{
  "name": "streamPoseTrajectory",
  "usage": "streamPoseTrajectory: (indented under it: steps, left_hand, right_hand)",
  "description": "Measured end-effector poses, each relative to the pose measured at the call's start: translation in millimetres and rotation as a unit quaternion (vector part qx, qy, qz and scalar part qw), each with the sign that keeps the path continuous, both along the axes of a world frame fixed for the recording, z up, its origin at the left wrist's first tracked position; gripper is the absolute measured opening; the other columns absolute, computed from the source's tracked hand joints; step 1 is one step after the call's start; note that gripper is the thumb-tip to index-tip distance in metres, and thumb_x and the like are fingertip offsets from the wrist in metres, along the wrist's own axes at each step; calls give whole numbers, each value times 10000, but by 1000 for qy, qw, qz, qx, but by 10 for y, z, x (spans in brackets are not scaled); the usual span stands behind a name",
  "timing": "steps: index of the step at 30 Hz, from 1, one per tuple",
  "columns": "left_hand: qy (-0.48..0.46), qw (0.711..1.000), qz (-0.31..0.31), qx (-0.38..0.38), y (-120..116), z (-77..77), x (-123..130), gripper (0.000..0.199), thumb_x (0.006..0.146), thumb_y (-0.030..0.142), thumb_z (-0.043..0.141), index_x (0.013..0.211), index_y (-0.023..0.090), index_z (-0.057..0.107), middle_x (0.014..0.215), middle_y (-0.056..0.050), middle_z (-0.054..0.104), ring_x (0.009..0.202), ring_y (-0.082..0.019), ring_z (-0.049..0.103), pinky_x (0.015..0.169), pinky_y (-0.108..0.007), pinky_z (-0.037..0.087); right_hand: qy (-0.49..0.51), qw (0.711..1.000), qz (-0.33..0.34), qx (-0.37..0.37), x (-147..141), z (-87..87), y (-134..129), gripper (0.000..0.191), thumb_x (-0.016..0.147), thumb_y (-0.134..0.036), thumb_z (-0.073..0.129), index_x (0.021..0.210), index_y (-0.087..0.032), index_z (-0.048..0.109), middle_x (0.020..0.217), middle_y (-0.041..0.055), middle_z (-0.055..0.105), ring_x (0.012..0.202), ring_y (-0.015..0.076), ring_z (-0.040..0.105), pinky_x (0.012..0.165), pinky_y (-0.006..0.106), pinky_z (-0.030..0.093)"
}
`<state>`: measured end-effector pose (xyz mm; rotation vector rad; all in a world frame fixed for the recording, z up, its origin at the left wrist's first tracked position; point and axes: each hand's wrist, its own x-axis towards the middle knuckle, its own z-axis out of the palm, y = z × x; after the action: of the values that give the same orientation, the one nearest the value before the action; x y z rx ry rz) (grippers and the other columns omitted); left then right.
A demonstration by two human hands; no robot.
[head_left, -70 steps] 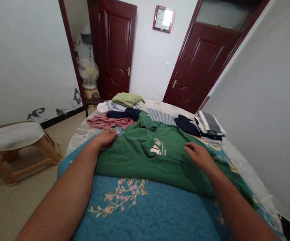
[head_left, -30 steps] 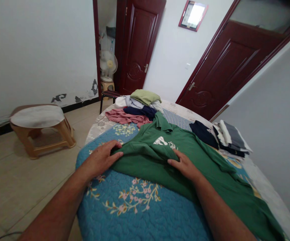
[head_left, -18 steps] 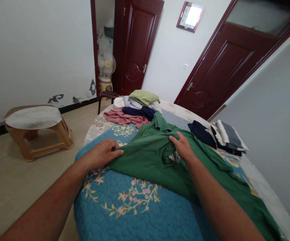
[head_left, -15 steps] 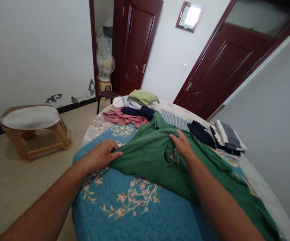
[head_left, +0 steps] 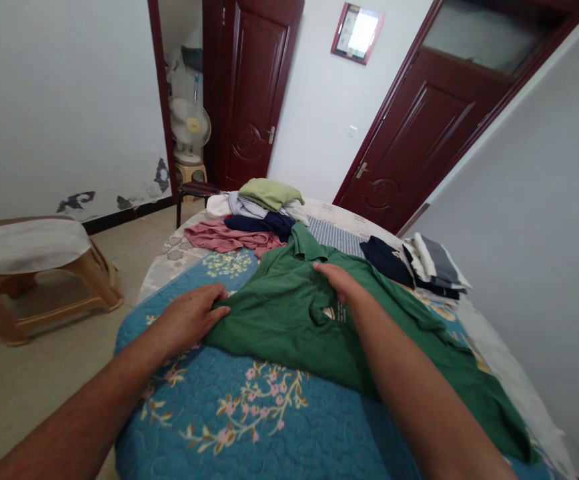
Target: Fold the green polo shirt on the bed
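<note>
A green collared shirt [head_left: 269, 300] lies spread over the blue quilted bedcover, its collar toward the far side and small white lettering on the chest. My left hand [head_left: 200, 310] is closed on the shirt's left edge, thumb on top and the other fingers partly hidden. Over the chest, just below the collar, my right hand [head_left: 342, 283] has its fingers drawn together on the fabric; their undersides are hidden. The shirt's lower part stretches to the right, past my right forearm.
Beyond the shirt lies a heap of clothes: a light green piece [head_left: 269, 193], a navy one [head_left: 264, 225] and a pink one [head_left: 229, 237]. Folded clothes [head_left: 432, 263] lie at the right. A plastic stool [head_left: 44, 293] stands left of the bed [head_left: 229, 400].
The raised fold of shirt between my hands has come down and lies flatter, showing more of the collar. My right hand has shifted slightly left. The whole view has turned a little right.
</note>
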<state>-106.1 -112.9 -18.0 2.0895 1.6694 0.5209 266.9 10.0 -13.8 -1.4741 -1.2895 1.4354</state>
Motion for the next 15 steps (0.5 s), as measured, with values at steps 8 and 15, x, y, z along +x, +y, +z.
streamPoseTrajectory:
  steps: [8, 15]
  left_hand:
    - [78, 992, -32, 93, 240, 339, 341, 291, 929, 448, 589, 1102, 236, 691, 1105, -124, 751, 1080, -333, 679, 927, -426, 502]
    - [143, 989, -33, -21, 785, 507, 870, 244, 886, 388, 669, 1060, 244, 759, 1198, -156, 778, 1144, -379, 713, 888, -438, 524]
  right_hand:
    - [19, 994, -5, 105, -84, -66, -33, 383, 761, -435, 777, 1082, -230, 737, 981, 52, 826, 911, 264, 776, 863, 407, 635]
    - [-72, 970, -75, 221, -7, -143, -31, 416, 847, -581, 681, 981, -202, 789, 976, 45, 807, 937, 261, 731, 876, 396, 606]
